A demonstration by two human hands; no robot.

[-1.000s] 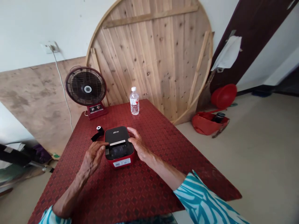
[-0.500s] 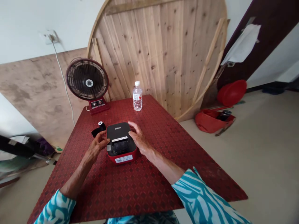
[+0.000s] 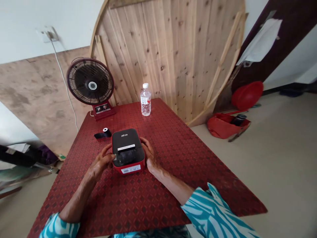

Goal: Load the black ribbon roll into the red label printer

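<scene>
A small label printer with a black top and red lower body sits on the table, its printed sticker towards me. My left hand grips its left side, thumb on the grey patch near the front left corner and fingers along the side. On the opposite side, my right hand has its fingers curved against the red wall, partly hidden by the printer. Behind and left of the printer lies a small black roll with a white core and a loose strip trailing left.
A red patterned table carries everything. At its back stand a dark red fan and a clear water bottle. A round wooden panel leans behind. Right of the table, a red bag and red basin are near the floor.
My right hand has slid from the printer's top right edge down to its right side. My left hand has come slightly lower and nearer me, thumb now over the grey patch.
</scene>
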